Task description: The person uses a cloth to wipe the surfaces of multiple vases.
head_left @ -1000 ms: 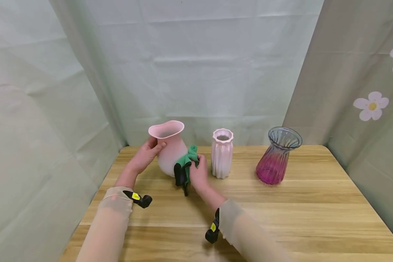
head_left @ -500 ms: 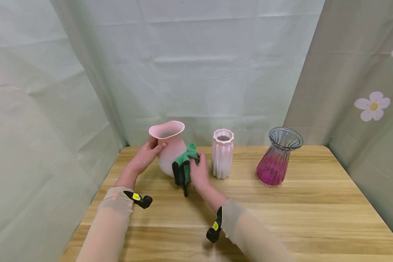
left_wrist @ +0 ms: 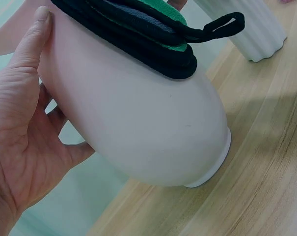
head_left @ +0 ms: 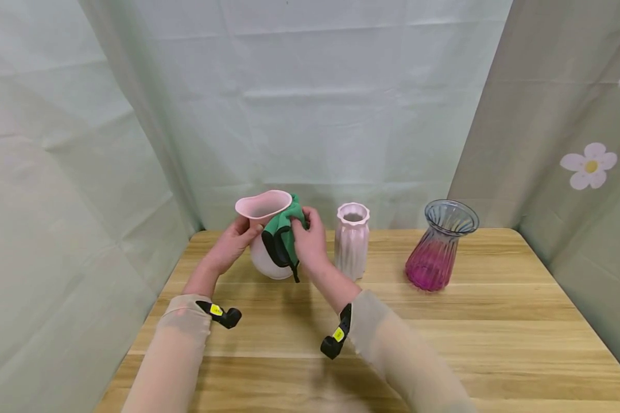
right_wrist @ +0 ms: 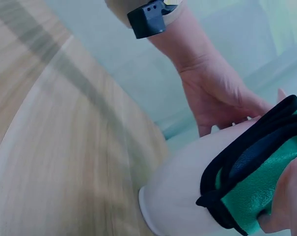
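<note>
A pink-and-white vase [head_left: 270, 258] with a wavy, flared mouth stands at the left of the table, slightly tilted in the left wrist view. My left hand [head_left: 231, 246] grips its neck from the left, thumb in front and fingers behind. On the vase's right side, just below the rim, my right hand [head_left: 310, 238] pinches a bunched green cloth [head_left: 287, 226] with black edging. The cloth [right_wrist: 254, 172] lies against the vase wall, its black loop [left_wrist: 222, 27] hanging free. In the right wrist view only part of my right hand [right_wrist: 290, 196] shows.
A fluted pale pink vase [head_left: 351, 246] stands just right of my right hand. Farther right is a ribbed glass vase [head_left: 434, 252], blue-grey above and magenta below. The wooden table [head_left: 444, 355] ends at a pale curtain [head_left: 310, 115] behind the vases.
My right hand has moved the green cloth up the vase's right side, from the lower belly to the neck near the rim. My left hand keeps its grip on the vase.
</note>
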Demonstrator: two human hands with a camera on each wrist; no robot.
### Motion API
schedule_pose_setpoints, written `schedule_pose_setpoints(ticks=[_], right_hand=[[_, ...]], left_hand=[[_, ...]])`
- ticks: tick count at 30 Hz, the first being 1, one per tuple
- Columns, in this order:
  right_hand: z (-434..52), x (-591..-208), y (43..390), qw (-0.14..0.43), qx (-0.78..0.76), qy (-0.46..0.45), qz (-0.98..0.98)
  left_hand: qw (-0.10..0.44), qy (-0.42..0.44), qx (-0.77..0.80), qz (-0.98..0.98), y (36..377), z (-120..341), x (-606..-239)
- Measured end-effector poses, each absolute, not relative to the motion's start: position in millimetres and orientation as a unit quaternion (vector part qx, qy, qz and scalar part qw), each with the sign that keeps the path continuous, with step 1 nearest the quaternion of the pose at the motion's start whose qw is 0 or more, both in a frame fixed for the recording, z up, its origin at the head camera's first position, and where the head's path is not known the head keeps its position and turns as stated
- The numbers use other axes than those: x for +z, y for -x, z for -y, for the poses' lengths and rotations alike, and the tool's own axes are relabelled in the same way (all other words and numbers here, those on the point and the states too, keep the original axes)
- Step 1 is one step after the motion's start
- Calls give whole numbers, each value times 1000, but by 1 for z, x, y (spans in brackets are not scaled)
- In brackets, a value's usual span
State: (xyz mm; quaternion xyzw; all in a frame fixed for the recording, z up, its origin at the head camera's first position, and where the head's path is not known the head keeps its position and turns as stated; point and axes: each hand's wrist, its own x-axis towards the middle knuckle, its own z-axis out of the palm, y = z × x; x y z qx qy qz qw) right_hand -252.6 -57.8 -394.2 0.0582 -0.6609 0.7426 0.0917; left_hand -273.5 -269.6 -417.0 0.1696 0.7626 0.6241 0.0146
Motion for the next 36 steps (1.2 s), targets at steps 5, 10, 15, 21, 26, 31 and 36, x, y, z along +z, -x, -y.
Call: schedule_pose_setpoints(ticks=[5, 10, 15, 21, 26, 31, 36], right_hand=[[57, -394, 253, 94, 743, -61, 660], [48, -394, 251, 107, 733, -52, 670], [30, -395, 247, 107, 730, -50, 673], [22, -401, 243, 92, 728, -70, 676], [21, -406, 241, 84, 725, -70, 680], [20, -411, 242, 87, 727, -60, 678], [19, -412, 240, 82, 727, -61, 679]], left_hand=[[11, -170, 613, -771, 273, 269, -415], [11, -166, 606, -778, 271, 268, -413], [12, -173, 605, -777, 273, 269, -411], [9, -172, 600, -781, 272, 270, -411], [3, -154, 593, -790, 268, 268, -410], [-54, -123, 594, -793, 256, 256, -407], [-138, -75, 603, -782, 243, 231, -406]])
